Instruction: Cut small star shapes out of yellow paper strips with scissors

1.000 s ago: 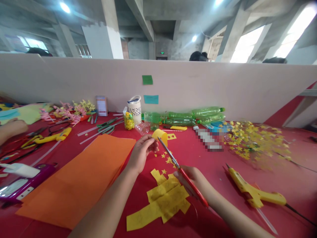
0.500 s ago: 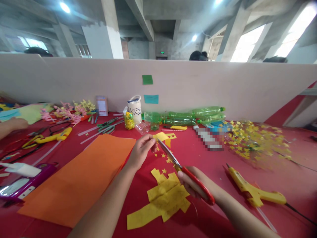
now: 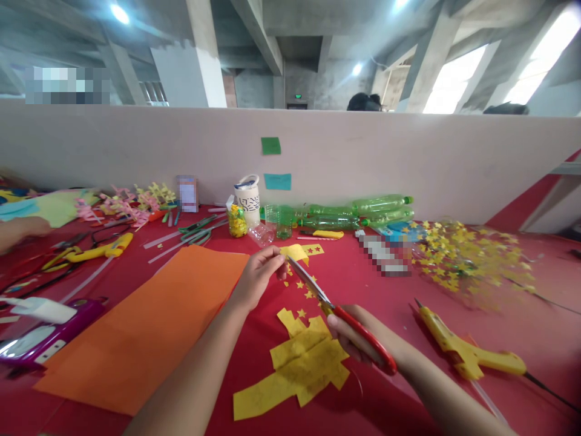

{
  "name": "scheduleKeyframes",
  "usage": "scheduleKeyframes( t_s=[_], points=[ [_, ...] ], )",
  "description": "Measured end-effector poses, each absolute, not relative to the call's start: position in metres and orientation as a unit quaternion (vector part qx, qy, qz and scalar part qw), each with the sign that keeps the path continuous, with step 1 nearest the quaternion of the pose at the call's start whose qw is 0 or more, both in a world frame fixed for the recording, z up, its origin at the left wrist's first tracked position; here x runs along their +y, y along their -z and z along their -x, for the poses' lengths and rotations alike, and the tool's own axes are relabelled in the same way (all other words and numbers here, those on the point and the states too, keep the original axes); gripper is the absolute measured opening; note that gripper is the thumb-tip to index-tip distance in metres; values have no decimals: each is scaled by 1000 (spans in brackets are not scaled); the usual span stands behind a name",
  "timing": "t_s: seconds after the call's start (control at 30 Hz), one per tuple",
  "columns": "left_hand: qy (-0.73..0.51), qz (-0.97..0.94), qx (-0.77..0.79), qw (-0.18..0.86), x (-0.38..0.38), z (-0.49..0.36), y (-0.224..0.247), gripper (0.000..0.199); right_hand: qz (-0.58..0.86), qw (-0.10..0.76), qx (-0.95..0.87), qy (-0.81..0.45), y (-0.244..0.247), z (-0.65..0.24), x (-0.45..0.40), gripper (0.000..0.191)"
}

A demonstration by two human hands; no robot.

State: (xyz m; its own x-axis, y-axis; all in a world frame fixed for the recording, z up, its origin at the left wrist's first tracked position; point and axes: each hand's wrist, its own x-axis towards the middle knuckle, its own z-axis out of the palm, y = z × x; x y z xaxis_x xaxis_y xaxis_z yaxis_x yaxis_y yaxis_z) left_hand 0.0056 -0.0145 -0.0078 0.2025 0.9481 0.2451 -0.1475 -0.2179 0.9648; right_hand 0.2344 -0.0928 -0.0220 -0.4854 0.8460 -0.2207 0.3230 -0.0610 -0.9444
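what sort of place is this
Probably a craft workroom or shared workshop: red-handled scissors, small yellow stars and a yellow glue gun at a red table point that way.

Scissors (image 3: 323, 298): shiny metal is seen on the blades (image 3: 305, 277), smooth red plastic on the handles (image 3: 371, 337) | yellow strip (image 3: 296, 252) and pieces (image 3: 308, 354): matt, felt-like cloth is shown | orange sheets (image 3: 154, 327): a smooth, matt face is presented | green bottles (image 3: 380, 205): glossy, clear plastic is seen | right-side glue gun (image 3: 442, 333): smooth yellow plastic is shown | partition (image 3: 340, 145): a matt finish is seen
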Motion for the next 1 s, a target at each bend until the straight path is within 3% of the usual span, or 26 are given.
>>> scheduleKeyframes(
  t_s=[1.0],
  points=[
    [-475, -615, 349, 524, -9, 5, 8, 21, 504, 180, -633, -559, 2, -231, -93, 51]
  ],
)
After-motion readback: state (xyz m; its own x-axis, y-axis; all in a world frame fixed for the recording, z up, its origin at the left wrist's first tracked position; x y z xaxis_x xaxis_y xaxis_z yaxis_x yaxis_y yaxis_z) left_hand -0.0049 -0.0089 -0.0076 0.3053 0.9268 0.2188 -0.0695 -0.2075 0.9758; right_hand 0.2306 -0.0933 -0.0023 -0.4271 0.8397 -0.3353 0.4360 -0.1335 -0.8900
